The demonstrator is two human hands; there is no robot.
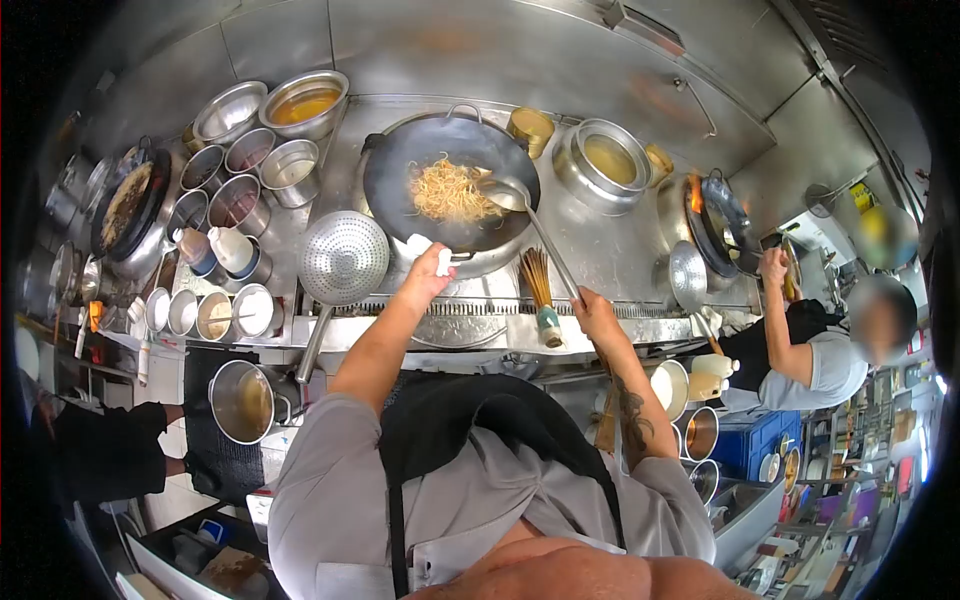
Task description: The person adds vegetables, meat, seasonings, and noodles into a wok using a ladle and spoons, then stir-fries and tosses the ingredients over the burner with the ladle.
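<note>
A large dark wok (385, 180) sits on the stove with a heap of noodles (447, 190) in it and light steam above. My left hand (428, 278) is closed on a folded white cloth (443, 260) at the wok's near rim, by its handle. The fingers and cloth partly hide that spot. My right hand (597, 318) grips the long handle of a metal ladle (548, 238), whose bowl rests among the noodles on the right side. Below the wok, between my hands, lies a bamboo wok brush (538, 285).
Left of the wok lies a perforated skimmer (345, 258), beside metal pots and seasoning bowls (253, 308). A wide pot of liquid (605, 165) stands to the right. Farther right, a co-worker (795, 345) works at another wok with flame (696, 195). Another person's dark clothing (105, 450) shows at left.
</note>
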